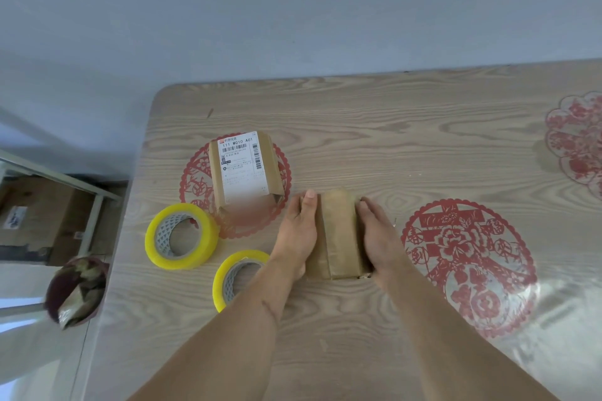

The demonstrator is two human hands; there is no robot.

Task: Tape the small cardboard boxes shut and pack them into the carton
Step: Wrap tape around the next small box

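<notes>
- While both hands are pressing against its sides, the small cardboard box is lying on the wooden table, near the front middle of the tabletop.
- The left hand is lying flat along the box's left side, fingers straight and thumb up at the far corner; it is pressing rather than clenching.
- The right hand is cupping the box's right side, fingers laid along it; whether they are curling under the edge cannot be told.
- A glossy strip of tape appears to be running lengthwise over the box's top, so this box is looking sealed or nearly so, with the hands seemingly smoothing the tape down.
- A second box with a shipping label is standing just beyond the held box and to its left, with its near corner looking loose, so it is probably waiting to be taped.
- Two yellow tape rolls are lying left of the held box: the far tape roll well apart from it, the near tape roll partly hidden behind the left forearm.
- A brown carton is showing on the floor, far left of the held box and beyond the table's edge; it may be the packing carton.
- No box is visibly sitting in it, so the packing is judged to be ahead.
</notes>
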